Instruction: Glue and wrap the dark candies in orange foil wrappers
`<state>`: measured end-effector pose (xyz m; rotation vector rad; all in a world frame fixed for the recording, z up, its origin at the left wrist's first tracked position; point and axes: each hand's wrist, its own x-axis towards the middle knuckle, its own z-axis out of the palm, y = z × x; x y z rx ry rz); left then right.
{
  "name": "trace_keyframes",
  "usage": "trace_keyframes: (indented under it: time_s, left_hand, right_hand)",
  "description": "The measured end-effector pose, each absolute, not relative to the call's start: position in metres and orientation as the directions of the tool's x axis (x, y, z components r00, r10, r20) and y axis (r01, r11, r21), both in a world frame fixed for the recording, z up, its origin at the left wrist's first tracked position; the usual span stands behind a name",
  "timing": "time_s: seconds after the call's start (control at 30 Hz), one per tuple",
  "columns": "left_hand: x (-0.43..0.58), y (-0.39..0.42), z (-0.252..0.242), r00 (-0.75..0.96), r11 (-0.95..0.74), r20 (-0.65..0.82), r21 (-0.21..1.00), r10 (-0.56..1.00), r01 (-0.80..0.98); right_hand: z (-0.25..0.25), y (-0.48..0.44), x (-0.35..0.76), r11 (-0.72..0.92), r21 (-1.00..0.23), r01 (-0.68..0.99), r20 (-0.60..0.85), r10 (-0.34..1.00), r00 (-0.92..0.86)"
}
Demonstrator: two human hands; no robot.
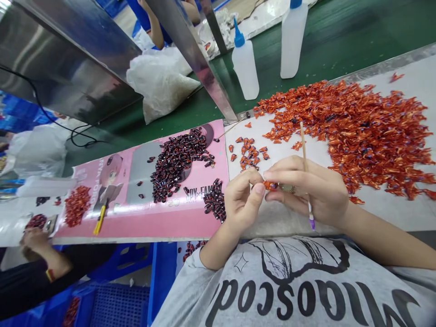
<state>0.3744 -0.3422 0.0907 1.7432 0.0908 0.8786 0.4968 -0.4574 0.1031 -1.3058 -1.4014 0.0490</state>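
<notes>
My left hand [245, 194] pinches a small orange-and-dark plastic piece [271, 185] between thumb and index finger. My right hand [311, 188] is closed close beside it, its fingertips at the same piece. Between the fingers of that hand sits a thin brush [304, 154], its purple tip pointing down toward my shirt. A small round shiny item [288, 187] shows under the right fingers; what it is I cannot tell. Just beyond my hands lies a small group of orange-and-dark pieces [250, 152]. A large heap of orange pieces [368, 122] spreads to the right.
Dark shiny pieces [177, 159] lie on a pink printed mat [136, 229] to the left, with a yellow cutter [100, 219]. Two white bottles [245, 68] and a plastic bag [163, 81] stand behind a metal post [200, 59]. Another person's hand [37, 240] is at far left.
</notes>
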Motion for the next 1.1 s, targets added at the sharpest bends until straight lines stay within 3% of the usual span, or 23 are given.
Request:
trace_keyframes:
  time_s: [0.2, 0.37, 0.67, 0.87, 0.93, 1.0, 1.1]
  left_hand:
    - [0.378, -0.348, 0.093, 0.639, -0.544, 0.625, 0.758, 0.448, -0.360]
    - [0.380, -0.352, 0.097, 0.631, -0.591, 0.661, 0.717, 0.406, -0.370]
    - [0.384, -0.354, 0.094, 0.525, -0.689, 0.791, 0.570, 0.314, -0.447]
    - [0.379, -0.354, 0.090, 0.554, -0.691, 0.777, 0.577, 0.301, -0.435]
    - [0.375, -0.355, 0.088, 0.574, -0.656, 0.748, 0.622, 0.334, -0.427]
    - [0.370, -0.358, 0.087, 0.627, -0.516, 0.655, 0.742, 0.421, -0.428]
    - [0.364, -0.364, 0.091, 0.777, -0.056, 0.346, 0.926, 0.525, -0.374]
  right_hand:
    - [0.105, -0.454, 0.499, 0.368, -0.781, 0.505, 0.556, 0.777, 0.293]
    - [0.108, -0.454, 0.496, 0.363, -0.862, 0.353, 0.468, 0.837, 0.283]
    - [0.102, -0.459, 0.489, 0.448, -0.799, 0.402, 0.567, 0.783, 0.256]
    - [0.093, -0.459, 0.484, 0.452, -0.830, 0.326, 0.538, 0.801, 0.262]
    - [0.089, -0.458, 0.481, 0.443, -0.844, 0.304, 0.525, 0.799, 0.292]
    - [0.086, -0.458, 0.479, 0.438, -0.830, 0.345, 0.539, 0.787, 0.300]
    - [0.087, -0.461, 0.478, 0.421, -0.777, 0.468, 0.575, 0.778, 0.253]
